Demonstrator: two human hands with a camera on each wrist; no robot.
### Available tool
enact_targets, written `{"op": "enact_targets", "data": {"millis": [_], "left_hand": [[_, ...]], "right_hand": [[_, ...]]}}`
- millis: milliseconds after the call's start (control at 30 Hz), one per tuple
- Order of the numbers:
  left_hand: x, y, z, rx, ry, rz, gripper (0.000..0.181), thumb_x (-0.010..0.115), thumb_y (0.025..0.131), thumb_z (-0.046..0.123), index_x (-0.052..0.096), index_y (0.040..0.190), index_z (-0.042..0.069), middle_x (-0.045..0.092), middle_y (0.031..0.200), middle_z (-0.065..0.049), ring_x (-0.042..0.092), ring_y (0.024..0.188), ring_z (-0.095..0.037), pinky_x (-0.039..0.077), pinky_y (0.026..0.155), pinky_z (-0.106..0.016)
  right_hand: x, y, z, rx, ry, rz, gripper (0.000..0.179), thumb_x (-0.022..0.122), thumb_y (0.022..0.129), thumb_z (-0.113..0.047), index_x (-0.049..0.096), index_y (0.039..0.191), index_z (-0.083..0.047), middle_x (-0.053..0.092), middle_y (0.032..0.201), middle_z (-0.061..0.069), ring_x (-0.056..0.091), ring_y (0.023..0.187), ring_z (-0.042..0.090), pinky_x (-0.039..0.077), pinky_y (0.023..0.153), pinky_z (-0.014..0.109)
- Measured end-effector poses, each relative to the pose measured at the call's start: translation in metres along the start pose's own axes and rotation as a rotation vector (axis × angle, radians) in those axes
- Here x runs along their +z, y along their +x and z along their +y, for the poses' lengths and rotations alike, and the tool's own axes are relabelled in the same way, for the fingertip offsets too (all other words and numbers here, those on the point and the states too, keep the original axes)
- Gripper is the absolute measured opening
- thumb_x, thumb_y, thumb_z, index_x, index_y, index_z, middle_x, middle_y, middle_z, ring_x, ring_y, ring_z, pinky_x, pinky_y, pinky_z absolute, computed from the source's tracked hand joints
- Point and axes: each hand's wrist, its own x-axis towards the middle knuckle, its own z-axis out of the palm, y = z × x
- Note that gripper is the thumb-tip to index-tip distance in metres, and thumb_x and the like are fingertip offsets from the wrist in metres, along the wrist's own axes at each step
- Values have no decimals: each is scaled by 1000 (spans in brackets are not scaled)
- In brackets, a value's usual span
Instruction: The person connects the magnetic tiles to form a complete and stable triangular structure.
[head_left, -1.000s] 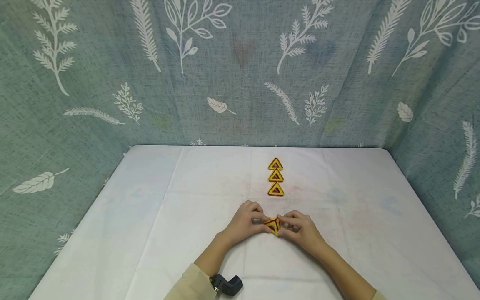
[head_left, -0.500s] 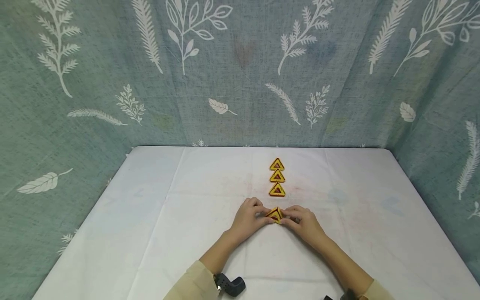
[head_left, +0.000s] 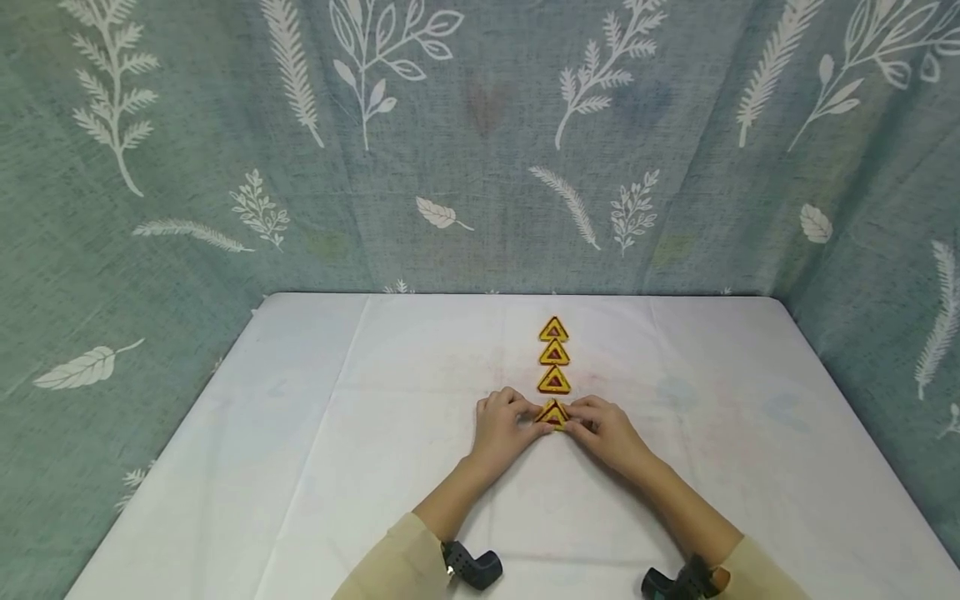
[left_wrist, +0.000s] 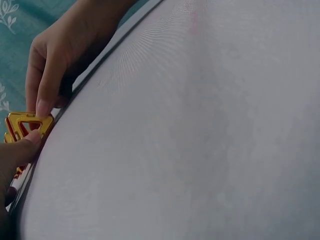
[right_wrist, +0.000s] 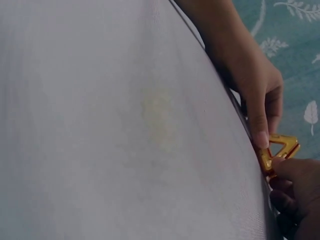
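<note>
Fingertips of both hands pinch a small yellow and red triangular piece in the head view, the left hand (head_left: pixel 501 427) at its left side and the right hand (head_left: pixel 611 435) at its right. This held triangular piece (head_left: pixel 553 419) points away from me, just short of a column of three similar triangles (head_left: pixel 554 381). A small gap separates it from the nearest one. The left wrist view shows a glossy yellow triangular frame (left_wrist: pixel 47 121) with red behind it, between thumb and fingers. From the right wrist, the same yellow frame (right_wrist: pixel 287 141) appears, partly covered by the right thumb (right_wrist: pixel 290 167).
A white cloth covers the table (head_left: pixel 375 467). Behind it and at both sides hangs a blue-green curtain (head_left: pixel 480 167) with white leaf prints. Black wrist cameras sit on the left sleeve (head_left: pixel 476 568) and the right sleeve (head_left: pixel 678 581).
Both hands have moved the held triangle away from me, closer to the column. It has turned from a tilted pose to pointing the same way as the other triangles.
</note>
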Motion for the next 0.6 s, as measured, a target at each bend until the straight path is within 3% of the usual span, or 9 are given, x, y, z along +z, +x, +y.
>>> {"op": "enact_targets", "data": {"millis": [333, 600], "left_hand": [[2, 6, -1, 2, 3, 41, 33, 80, 68, 39, 75, 90, 16, 54, 85, 4, 48, 78, -14, 33, 75, -34], [-6, 2, -6, -55, 10, -30, 48, 78, 71, 45, 71, 109, 16, 55, 95, 3, 48, 86, -15, 35, 79, -34]], "right_hand": [[0, 7, 5, 31, -7, -20, 29, 71, 82, -9, 69, 108, 4, 66, 98, 9, 60, 78, 16, 48, 65, 27], [-9, 0, 3, 88, 7, -24, 35, 69, 85, -12, 64, 116, 2, 62, 106, 8, 57, 81, 13, 49, 71, 27]]}}
